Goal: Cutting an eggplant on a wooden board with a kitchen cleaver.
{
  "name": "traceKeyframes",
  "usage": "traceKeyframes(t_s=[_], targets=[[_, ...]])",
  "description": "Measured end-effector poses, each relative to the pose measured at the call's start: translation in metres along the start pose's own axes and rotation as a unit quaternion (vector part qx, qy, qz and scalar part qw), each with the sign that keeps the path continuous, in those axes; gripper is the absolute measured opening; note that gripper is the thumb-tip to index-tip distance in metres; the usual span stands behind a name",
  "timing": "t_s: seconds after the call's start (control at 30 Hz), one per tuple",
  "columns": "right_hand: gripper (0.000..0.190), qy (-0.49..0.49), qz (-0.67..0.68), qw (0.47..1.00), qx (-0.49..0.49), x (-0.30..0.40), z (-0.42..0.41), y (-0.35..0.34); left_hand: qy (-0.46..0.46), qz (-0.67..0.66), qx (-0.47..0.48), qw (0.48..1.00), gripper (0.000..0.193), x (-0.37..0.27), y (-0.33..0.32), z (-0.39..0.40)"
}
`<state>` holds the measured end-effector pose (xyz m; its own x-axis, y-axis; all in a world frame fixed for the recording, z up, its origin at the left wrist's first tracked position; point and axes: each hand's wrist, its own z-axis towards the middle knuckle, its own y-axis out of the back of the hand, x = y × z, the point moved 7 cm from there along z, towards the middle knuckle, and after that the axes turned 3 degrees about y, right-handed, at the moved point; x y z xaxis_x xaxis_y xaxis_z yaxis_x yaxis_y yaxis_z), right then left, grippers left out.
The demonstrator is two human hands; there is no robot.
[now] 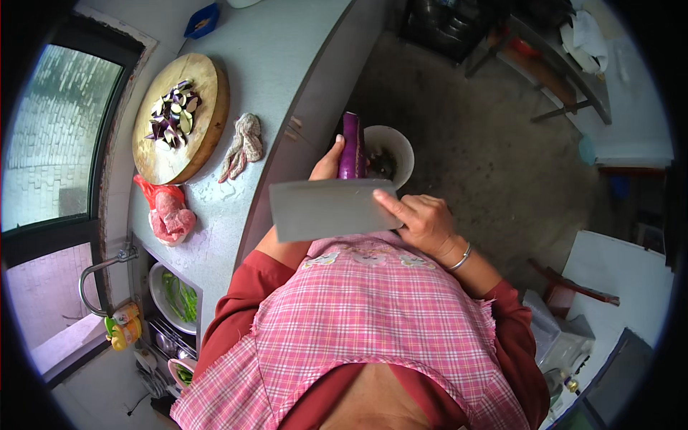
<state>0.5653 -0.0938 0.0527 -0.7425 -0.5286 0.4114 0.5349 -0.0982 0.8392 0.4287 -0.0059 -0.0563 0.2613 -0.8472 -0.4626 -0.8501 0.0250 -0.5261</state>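
My left hand (325, 163) grips a long purple eggplant (352, 145) in front of my body, its cut end pointing away from me. My right hand (424, 219) holds a broad cleaver (325, 210), index finger laid along the flat of the blade. The blade crosses in front of my left wrist and hides the eggplant's near end; the cleaver's handle is covered by my fingers. Below and beyond the eggplant, a white bucket (405, 156) with dark scraps inside stands on the floor. Cut eggplant pieces (174, 115) lie heaped on a round wooden chopping block (201, 145) at the left.
The grey countertop (290, 59) runs along my left, with a crumpled cloth (244, 142), a red plastic bag of meat (172, 215) and a blue container (202, 21). A faucet (88, 282) and a basin of green vegetables (158, 279) are nearer. A wooden stool (570, 287) stands right.
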Motion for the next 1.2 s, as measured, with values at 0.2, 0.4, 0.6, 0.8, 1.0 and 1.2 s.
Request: traceKeyframes(t_s=[0.2,0.4,0.6,0.8,1.0,1.2], targets=[[0.067,0.009,0.040,0.999,-0.021,-0.003,-0.003,-0.006,-0.034,0.015,0.041,0.998,0.055,-0.007,-0.007,0.007],[0.061,0.018,0.012,0.999,-0.046,-0.015,-0.006,-0.005,-0.002,-0.001,0.022,1.000,0.055,-0.001,-0.002,0.005],[0.062,0.028,0.002,0.998,-0.049,-0.014,-0.006,-0.010,-0.004,-0.022,0.012,1.000,0.055,0.003,0.005,0.004],[0.070,-0.003,-0.020,0.999,-0.035,-0.031,-0.019,-0.015,0.008,-0.026,0.004,1.000,0.056,0.001,-0.005,-0.019],[0.065,-0.037,-0.017,0.999,-0.035,-0.047,-0.031,-0.019,0.017,-0.004,-0.047,0.999,0.058,0.010,-0.003,-0.031],[0.060,-0.017,0.018,0.999,-0.039,-0.024,-0.023,-0.015,0.026,-0.016,-0.001,1.000,0.047,0.024,0.002,-0.010]])
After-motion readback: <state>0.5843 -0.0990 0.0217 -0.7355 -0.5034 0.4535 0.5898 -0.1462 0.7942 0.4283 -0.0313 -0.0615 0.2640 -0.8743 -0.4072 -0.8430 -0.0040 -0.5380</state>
